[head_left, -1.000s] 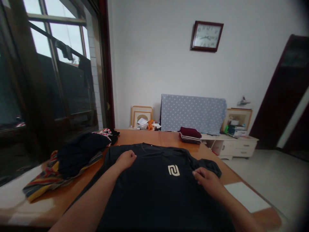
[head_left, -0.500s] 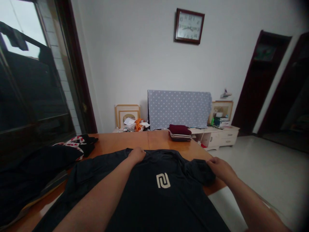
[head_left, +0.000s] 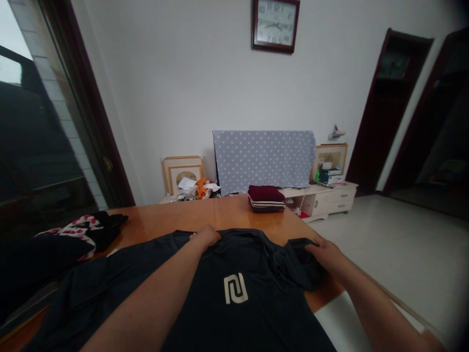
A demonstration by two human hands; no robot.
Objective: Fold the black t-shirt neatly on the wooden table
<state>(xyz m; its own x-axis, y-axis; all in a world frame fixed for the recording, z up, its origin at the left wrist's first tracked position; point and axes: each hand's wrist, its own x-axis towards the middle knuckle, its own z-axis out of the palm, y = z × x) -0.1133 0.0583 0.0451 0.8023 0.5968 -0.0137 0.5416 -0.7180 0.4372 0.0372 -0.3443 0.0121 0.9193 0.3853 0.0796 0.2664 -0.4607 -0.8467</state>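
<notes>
A dark navy T-shirt (head_left: 271, 298) with a pale angular logo on its chest lies spread over the wooden table, its collar end away from me. My left hand (head_left: 207, 237) is closed on the cloth near the neckline, its fingertips partly hidden. At the right edge of the table, my right hand (head_left: 326, 252) pinches the end of the short sleeve (head_left: 302, 266), which is lifted and bunched a little. My left forearm crosses over the shirt and covers part of it.
A folded clothes stack (head_left: 266, 199), maroon on top, sits at the far edge of the table (head_left: 183, 212). Dark and red-patterned clothes (head_left: 84, 232) are heaped at left. Beyond stand a low white cabinet (head_left: 326, 204) and a dotted grey cloth cover (head_left: 264, 159).
My view has turned slightly right and down. The right hand has shifted its hold on the sleeve, whose opening shows more now. My left hand stays at the neckline.
</notes>
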